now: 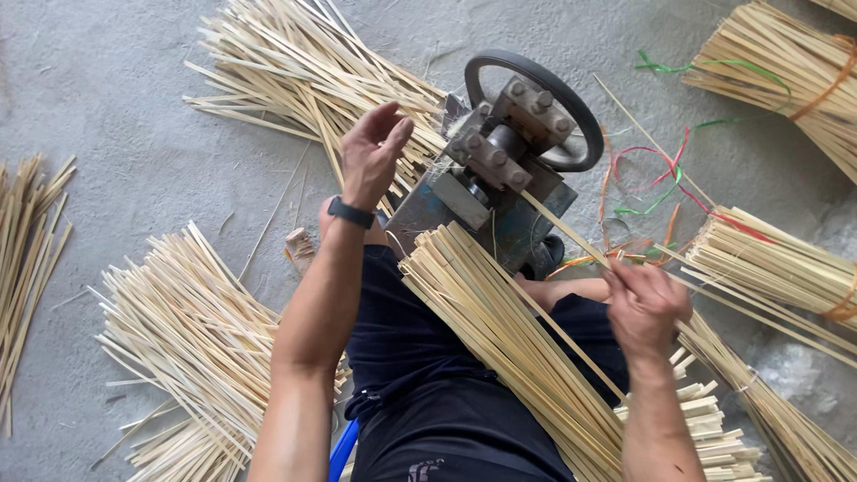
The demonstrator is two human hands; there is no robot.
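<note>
Bare grey concrete floor (116, 80) lies under everything here, rough and dusty, with pale split bamboo heaped on it all around me.

My right hand (644, 303) is pinched shut around a single thin pale bamboo strip (564, 225), which slants up from my fingers into the small blue-grey metal splitting machine (486, 192) with bolted blocks and a black handwheel (536, 109). My left hand (373, 153) hangs open above the machine's far side, fingers loosely spread, holding nothing, just beside the strips coming out there. A thick sheaf of long pale bamboo slats (509, 344) rests across my dark-clothed lap (420, 393), its upper end touching the machine.

What worries me: the strip is slender and could buckle or snap if I press it in off-line, and splinters would sting a bare palm. My left fingers sit near the bolted blocks, so a slip could nip them. The lap sheaf is tilted and may slide off.

Room is tight. A fanned pile of cut strips (312, 76) sits behind the machine, another loose heap (192, 330) by my left elbow, tied bundles (777, 259) at my right, and tangled coloured plastic ties (665, 174) lie near the wheel. Open floor shows mainly at the far left.
</note>
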